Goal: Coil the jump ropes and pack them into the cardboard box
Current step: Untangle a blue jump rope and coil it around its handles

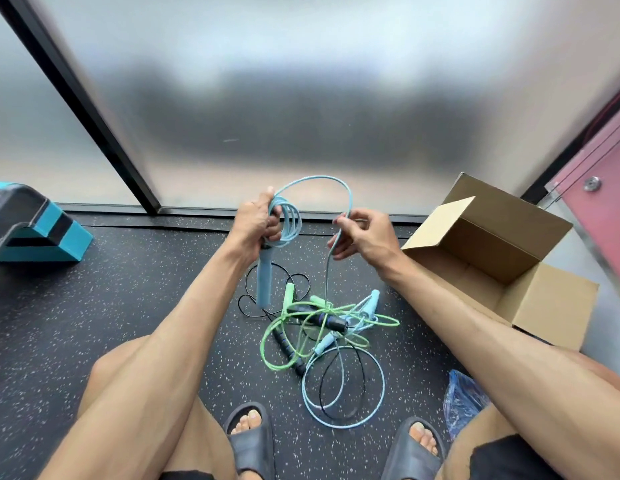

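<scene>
My left hand (pixel 256 223) grips a light blue jump rope (pixel 313 180) with several coils looped beside the fingers; one blue handle (pixel 263 284) hangs below the fist. My right hand (pixel 362 237) pinches the same rope, which arcs between the hands and drops to the floor. On the floor lies a tangle: a green rope (pixel 272 355), a black rope with dark handles (pixel 324 318), and a pale blue rope (pixel 343 422). An open cardboard box (pixel 488 233) lies on its side at the right; I see nothing inside it.
A teal and black step platform (pixel 35 226) sits at the left. A frosted glass wall with a black frame (pixel 76 98) rises behind. A blue plastic bag (pixel 462 400) lies by my right leg. My feet wear dark slides (pixel 253 441) on the speckled floor.
</scene>
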`<state>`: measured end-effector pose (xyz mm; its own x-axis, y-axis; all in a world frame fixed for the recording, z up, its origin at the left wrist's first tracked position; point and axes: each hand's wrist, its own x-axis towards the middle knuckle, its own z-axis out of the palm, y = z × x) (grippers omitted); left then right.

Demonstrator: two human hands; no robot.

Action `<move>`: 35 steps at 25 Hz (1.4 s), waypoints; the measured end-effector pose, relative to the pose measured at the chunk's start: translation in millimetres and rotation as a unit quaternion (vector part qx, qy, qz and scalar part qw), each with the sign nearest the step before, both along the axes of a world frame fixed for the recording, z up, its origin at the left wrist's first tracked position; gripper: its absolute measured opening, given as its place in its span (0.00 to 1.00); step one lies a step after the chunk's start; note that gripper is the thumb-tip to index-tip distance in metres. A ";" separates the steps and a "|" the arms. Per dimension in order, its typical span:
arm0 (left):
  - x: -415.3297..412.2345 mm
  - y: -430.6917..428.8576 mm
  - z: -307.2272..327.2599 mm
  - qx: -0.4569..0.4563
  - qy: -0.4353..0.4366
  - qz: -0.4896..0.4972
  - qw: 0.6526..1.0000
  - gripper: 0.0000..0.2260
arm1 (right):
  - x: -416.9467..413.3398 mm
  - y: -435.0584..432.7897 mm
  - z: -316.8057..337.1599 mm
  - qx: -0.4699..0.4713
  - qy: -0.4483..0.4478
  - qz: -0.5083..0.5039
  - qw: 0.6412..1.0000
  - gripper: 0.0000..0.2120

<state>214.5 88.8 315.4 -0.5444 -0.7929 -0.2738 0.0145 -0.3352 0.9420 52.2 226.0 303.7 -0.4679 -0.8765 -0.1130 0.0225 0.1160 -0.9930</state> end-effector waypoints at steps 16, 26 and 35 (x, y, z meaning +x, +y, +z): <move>-30.9 44.6 -33.4 -0.362 -0.191 -0.154 0.899 0.14 | -9.7 4.2 37.0 -0.120 -0.118 -0.059 0.984 0.10; -18.7 26.8 -4.9 -0.200 -0.080 -0.023 0.976 0.12 | -10.8 13.1 -27.6 0.197 0.248 0.179 0.931 0.30; -17.7 19.4 -1.1 -0.155 -0.052 -0.009 0.987 0.10 | 15.8 5.8 -74.8 0.230 0.503 0.237 0.799 0.17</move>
<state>196.8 108.1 314.3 -0.5403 -0.8381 -0.0751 -0.0912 -0.0304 0.9954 68.0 231.8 228.9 -0.1529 -0.9561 -0.2501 -0.9145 0.2328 -0.3308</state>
